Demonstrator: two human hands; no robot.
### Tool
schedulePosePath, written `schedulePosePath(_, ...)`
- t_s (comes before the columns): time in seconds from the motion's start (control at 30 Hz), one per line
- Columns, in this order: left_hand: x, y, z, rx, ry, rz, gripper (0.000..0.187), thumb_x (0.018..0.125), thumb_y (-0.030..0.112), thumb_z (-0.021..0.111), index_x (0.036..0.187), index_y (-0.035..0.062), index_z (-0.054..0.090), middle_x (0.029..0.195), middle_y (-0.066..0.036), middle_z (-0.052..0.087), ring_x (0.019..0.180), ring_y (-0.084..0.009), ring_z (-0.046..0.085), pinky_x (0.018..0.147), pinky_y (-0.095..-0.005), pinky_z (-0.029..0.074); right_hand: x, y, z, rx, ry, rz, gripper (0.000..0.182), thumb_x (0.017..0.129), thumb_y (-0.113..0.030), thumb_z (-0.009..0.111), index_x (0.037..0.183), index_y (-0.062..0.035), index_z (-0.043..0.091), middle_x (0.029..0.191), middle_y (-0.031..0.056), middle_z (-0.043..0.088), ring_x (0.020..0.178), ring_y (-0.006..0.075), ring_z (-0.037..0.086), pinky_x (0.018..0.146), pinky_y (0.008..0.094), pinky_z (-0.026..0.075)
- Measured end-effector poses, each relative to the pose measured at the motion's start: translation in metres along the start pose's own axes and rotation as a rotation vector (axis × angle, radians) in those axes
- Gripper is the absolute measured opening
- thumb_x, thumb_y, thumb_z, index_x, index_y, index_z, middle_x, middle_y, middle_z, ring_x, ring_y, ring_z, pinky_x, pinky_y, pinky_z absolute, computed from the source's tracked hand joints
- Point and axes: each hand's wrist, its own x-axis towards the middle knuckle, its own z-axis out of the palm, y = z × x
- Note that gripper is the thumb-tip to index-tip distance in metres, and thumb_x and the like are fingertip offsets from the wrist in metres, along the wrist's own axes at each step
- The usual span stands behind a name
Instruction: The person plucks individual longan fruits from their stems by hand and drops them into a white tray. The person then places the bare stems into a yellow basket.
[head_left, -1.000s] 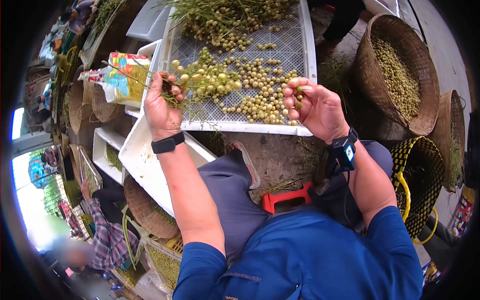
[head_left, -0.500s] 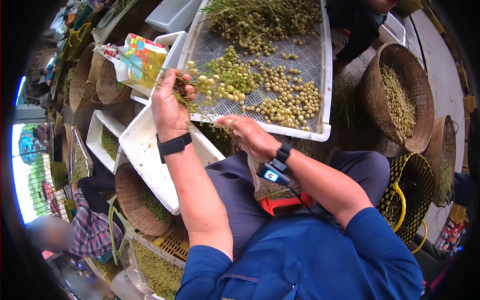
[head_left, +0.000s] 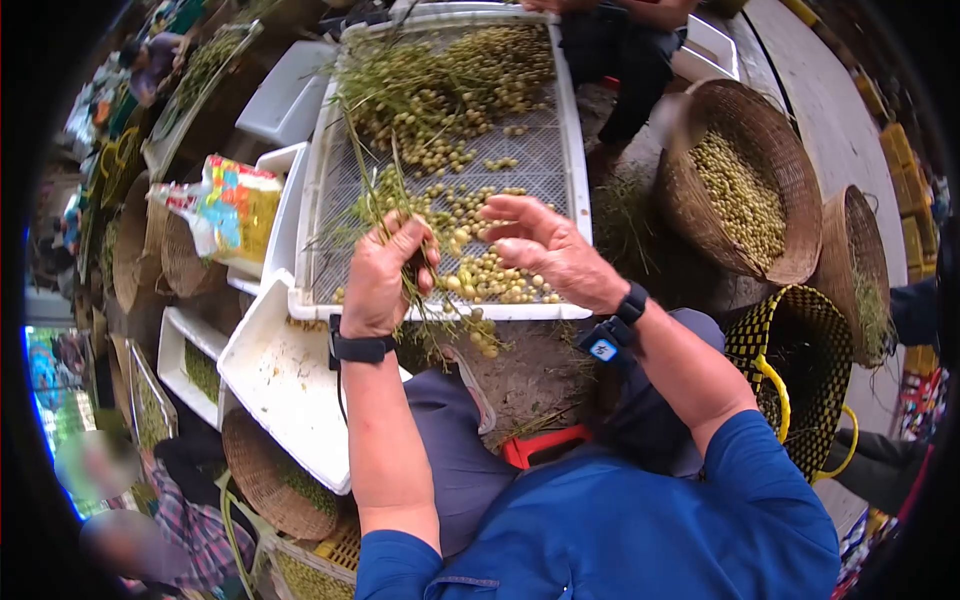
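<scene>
1. Dark floor (head_left: 628, 262) leaves a gap between the white rectangular mesh tray (head_left: 582, 200) and the round brown wicker basket (head_left: 805, 215).
2. Thin green stems (head_left: 376, 190) block the right grip's (head_left: 545, 250) way left.
3. A white open box (head_left: 285, 390) crowds the left forearm.

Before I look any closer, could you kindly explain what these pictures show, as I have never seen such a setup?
There is no machine here: a person works bare-handed, and a head-worn camera takes every picture, looking forward and down. The left hand grips a bunch of thin green stems. The right hand, open, is beside it with nothing visible in its grasp. Ahead lies a white mesh tray with loose round fruit and a heap of fruiting stems. To the right stands a woven basket of similar fruit.
</scene>
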Motion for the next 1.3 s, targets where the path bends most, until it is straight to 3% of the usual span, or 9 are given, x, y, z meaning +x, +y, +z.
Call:
schedulePosePath(0.1,0.009,-0.018,0.018,0.072,-0.080,-0.052,0.021,0.101,0.025,0.060,0.093,0.0051,0.061,0.076,-0.005,0.065,0.053,-0.0090,0.058,0.045,-0.0222,0.044,0.001,0.014,-0.008,0.041,-0.041,0.024,0.064,0.093,-0.021,0.073,0.146,-0.0041,0.043,0.138,0.0112,0.053,0.118,0.0171,0.058,0.098,0.0305,0.051)
schedulePosePath(0.3,0.022,-0.038,0.038,0.084,-0.107,-0.056,0.016,0.101,0.021,0.061,0.099,0.0048,0.063,0.078,-0.004,0.066,0.055,-0.0111,0.061,0.047,-0.0226,0.046,-0.004,0.021,-0.016,0.007,0.047,0.129,0.029,0.093,-0.018,0.072,0.116,0.0002,0.068,0.080,-0.0005,0.066,0.069,0.0041,0.059,0.059,0.0221,0.049)
schedulePosePath(0.4,0.025,-0.042,0.044,0.058,-0.065,-0.037,0.019,0.101,0.022,0.060,0.096,0.0046,0.061,0.079,-0.005,0.066,0.057,-0.0115,0.060,0.049,-0.0244,0.047,0.001,0.024,-0.024,-0.074,0.185,0.016,0.020,0.093,-0.013,0.071,0.107,0.0007,0.071,0.073,-0.0010,0.065,0.062,0.0044,0.058,0.053,0.0223,0.049)
schedulePosePath(0.57,0.029,-0.037,0.029,-0.196,0.078,-0.038,0.019,0.102,0.026,0.058,0.096,0.0082,0.060,0.079,-0.006,0.064,0.057,-0.0125,0.059,0.049,-0.0274,0.047,0.003,0.019,-0.052,0.463,0.267,0.203,0.018,0.095,-0.008,0.067,0.112,-0.0011,0.065,0.085,0.0035,0.065,0.066,0.0103,0.062,0.064,0.0221,0.057)
schedulePosePath(0.67,0.029,-0.035,0.019,-0.213,0.099,-0.080,0.020,0.102,0.028,0.057,0.096,0.0083,0.059,0.080,-0.006,0.064,0.057,-0.0132,0.058,0.049,-0.0276,0.047,0.008,0.016,-0.056,0.023,0.228,0.150,0.031,0.095,-0.014,0.068,0.122,0.0006,0.061,0.108,0.0099,0.066,0.101,0.0162,0.065,0.082,0.0291,0.057)
schedulePosePath(0.77,0.027,-0.036,0.022,-0.181,0.093,-0.173,0.019,0.102,0.029,0.057,0.098,0.0099,0.059,0.082,-0.005,0.063,0.058,-0.0120,0.058,0.049,-0.0259,0.046,0.008,0.024,-0.050,-0.438,0.193,-0.026,0.038,0.098,-0.026,0.065,0.127,-0.0011,0.060,0.118,0.0093,0.064,0.114,0.0177,0.060,0.091,0.0333,0.053)
schedulePosePath(0.9,0.026,-0.041,0.029,-0.142,0.068,-0.214,0.018,0.101,0.028,0.058,0.099,0.0098,0.060,0.083,-0.004,0.065,0.058,-0.0119,0.058,0.049,-0.0252,0.045,0.000,0.022,-0.031,-0.025,-0.061,0.215,0.045,0.101,-0.041,0.057,0.127,-0.0048,0.061,0.114,0.0036,0.065,0.109,0.0131,0.060,0.088,0.0315,0.050)
schedulePosePath(1.0,0.026,-0.041,0.033,-0.128,0.077,-0.208,0.019,0.101,0.025,0.059,0.099,0.0062,0.061,0.080,-0.006,0.065,0.058,-0.0135,0.060,0.047,-0.0255,0.046,-0.001,0.032,-0.018,0.145,-0.100,0.242,0.040,0.100,-0.040,0.058,0.114,-0.0039,0.067,0.095,-0.0004,0.066,0.087,0.0076,0.060,0.073,0.0247,0.048)
schedulePosePath(1.3,0.031,-0.045,0.036,-0.008,0.077,-0.109,0.018,0.100,0.020,0.061,0.094,0.0033,0.062,0.082,-0.011,0.070,0.058,-0.0144,0.064,0.049,-0.0251,0.053,0.001,0.032,-0.019,-0.083,0.042,0.108,0.033,0.100,-0.036,0.060,0.104,-0.0037,0.067,0.082,-0.0029,0.059,0.075,0.0052,0.050,0.069,0.0231,0.042)
